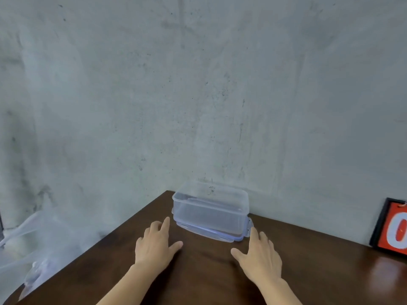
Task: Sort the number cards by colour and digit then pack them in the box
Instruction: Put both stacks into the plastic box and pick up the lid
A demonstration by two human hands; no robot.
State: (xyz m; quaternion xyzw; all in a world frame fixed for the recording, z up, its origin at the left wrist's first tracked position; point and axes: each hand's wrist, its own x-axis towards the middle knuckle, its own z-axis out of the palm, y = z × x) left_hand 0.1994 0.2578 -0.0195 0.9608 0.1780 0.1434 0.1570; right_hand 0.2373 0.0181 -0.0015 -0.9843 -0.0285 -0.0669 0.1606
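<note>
Head view | clear plastic box (209, 214) sits on its clip lid (220, 237), far end of tabletop (308, 271) | left hand (154, 245), right hand (262, 254) flank it, each grip wide, holding nothing | judged light, stiff, slick-walled; take by both end walls.

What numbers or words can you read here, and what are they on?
"0": a big white digit on the red card with a black edge, at the far right; the picture's edge cuts part of it off.
The clear box shows no writing.
</note>
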